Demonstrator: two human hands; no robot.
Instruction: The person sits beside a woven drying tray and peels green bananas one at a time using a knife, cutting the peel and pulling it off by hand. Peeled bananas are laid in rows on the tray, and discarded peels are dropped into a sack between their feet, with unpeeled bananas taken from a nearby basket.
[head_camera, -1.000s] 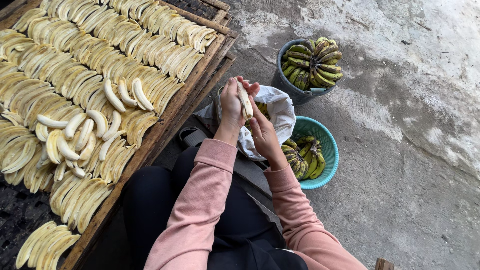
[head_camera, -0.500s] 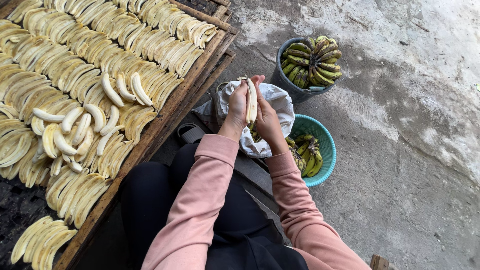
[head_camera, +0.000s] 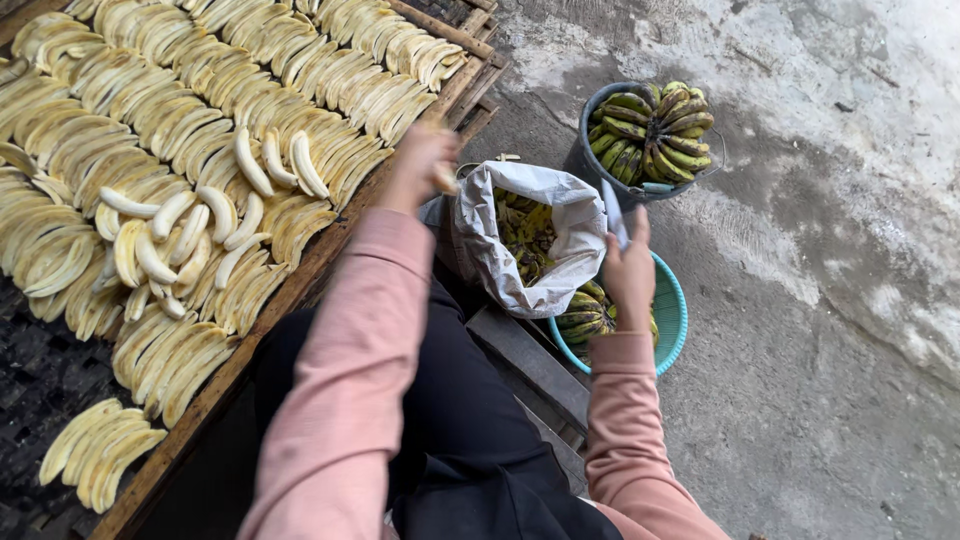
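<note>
1. Compared with the view half a second before, the two hands had parted: the left hand (head_camera: 422, 165) had swung away from the sack toward the drying rack, and the right hand (head_camera: 628, 268) had dropped back beside the teal basin.
2. Peeled banana (head_camera: 445, 180): only a pale tip showed below the left hand's curled fingers, which were closed around it; its long axis could not be told, the frame being blurred there.
3. Relation of banana to rack: the wooden drying rack (head_camera: 300, 280) lay just to the left of the left hand, whose knuckles were over the rack's right edge. The loose heap of peeled bananas (head_camera: 190, 235) lay farther left and nearer the body.
4. The right hand was closed on a small knife (head_camera: 612, 212), blade pointing up and away from the body.
5. Between the hands stood the white sack (head_camera: 560, 215), open, with peels inside.
6. The teal basin (head_camera: 672, 310) of green bananas lay under the right hand; the dark bucket (head_camera: 598, 150) of green bananas stood beyond, on the concrete floor (head_camera: 830, 330).
</note>
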